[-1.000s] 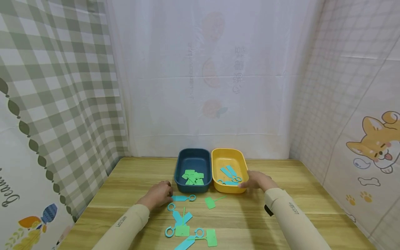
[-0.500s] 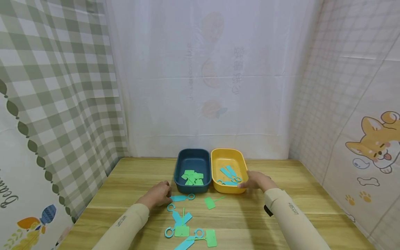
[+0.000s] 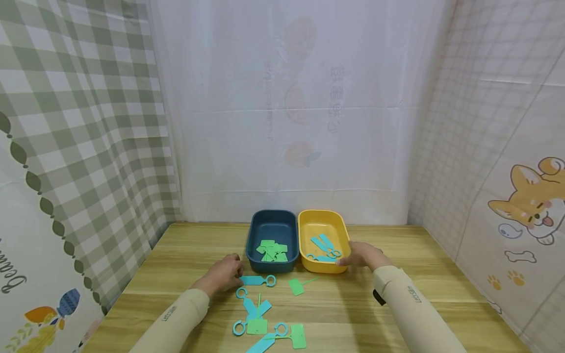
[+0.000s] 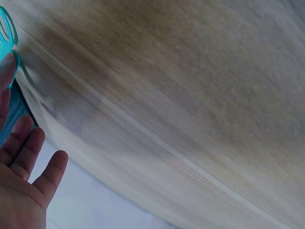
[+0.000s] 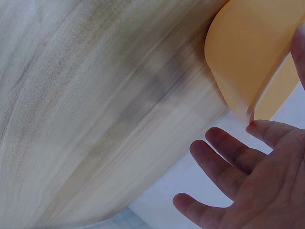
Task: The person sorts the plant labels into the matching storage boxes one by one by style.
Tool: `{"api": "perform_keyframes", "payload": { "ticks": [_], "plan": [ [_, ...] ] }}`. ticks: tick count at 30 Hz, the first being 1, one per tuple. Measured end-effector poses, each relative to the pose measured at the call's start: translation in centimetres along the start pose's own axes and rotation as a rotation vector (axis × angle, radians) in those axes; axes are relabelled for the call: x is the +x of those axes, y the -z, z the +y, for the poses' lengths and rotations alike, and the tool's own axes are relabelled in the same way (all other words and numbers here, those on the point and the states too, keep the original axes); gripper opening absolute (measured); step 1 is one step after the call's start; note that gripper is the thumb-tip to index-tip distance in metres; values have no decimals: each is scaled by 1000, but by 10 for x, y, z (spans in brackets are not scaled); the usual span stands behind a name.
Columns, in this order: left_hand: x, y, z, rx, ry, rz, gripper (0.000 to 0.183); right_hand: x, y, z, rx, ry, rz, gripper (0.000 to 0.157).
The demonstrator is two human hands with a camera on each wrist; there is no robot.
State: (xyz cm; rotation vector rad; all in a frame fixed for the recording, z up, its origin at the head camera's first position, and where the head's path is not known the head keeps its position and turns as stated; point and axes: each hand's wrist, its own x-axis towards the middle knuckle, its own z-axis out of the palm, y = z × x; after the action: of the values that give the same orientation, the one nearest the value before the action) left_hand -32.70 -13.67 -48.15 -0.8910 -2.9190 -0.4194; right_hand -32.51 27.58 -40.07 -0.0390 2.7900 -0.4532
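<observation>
The sky-blue flat plastic tag with a ring end [image 3: 252, 280] lies just on the near side of the dark-blue rectangular plastic tub [image 3: 272, 267], its long axis roughly parallel to that tub's near wall, ring pointing right. The left hand [image 3: 222, 274], the nearer one, is off the tub's near-left corner; its thumb and forefinger appear to pinch the tag's left part, the other fingers spread apart.

Right of the dark-blue tub, just beside it, is the yellow rectangular plastic tub [image 3: 324, 266], with sky-blue ringed tags [image 3: 326, 240] inside. The right hand [image 3: 364, 255] rests on its rim, fingers apart.

Green flat tags [image 3: 273, 251] lie inside the dark-blue tub, whose near wall rises beyond the pinched tag. Near its near-right corner is a loose green stemmed tag [image 3: 296, 287]; farther out in front, more blue and green tags overlap on the wood-grain worktop [image 3: 366, 314].
</observation>
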Motion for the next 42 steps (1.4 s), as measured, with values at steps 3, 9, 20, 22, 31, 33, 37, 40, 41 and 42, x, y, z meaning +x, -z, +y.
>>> {"api": "perform_keyframes", "payload": {
  "ticks": [3,9,20,22,31,33,37,40,41,42],
  "plan": [
    [0,2,1,-9,-19,18,24,0,0,0,0,0,0,94],
    [-2,9,0,-12,-75,42,23,1,1,0,2,6,-2,93],
    [-5,14,-1,-8,-150,69,20,3,0,1,6,3,-8,96],
    [-4,14,-3,10,-157,75,18,3,0,0,4,6,-5,96],
    [0,26,-7,24,-187,102,23,2,0,0,-6,8,-5,93],
    [-1,30,-6,13,-165,98,23,2,1,-1,-7,6,-4,92],
    [0,40,-5,-11,-137,91,20,1,1,-1,-4,4,-5,92],
    [3,47,-5,-43,-136,101,20,1,1,0,-1,9,-4,92],
    [4,48,-4,-54,-135,105,20,1,1,0,-1,10,-4,92],
    [6,49,-4,-63,-136,109,20,1,1,1,-2,10,-3,92]
  ]
}}
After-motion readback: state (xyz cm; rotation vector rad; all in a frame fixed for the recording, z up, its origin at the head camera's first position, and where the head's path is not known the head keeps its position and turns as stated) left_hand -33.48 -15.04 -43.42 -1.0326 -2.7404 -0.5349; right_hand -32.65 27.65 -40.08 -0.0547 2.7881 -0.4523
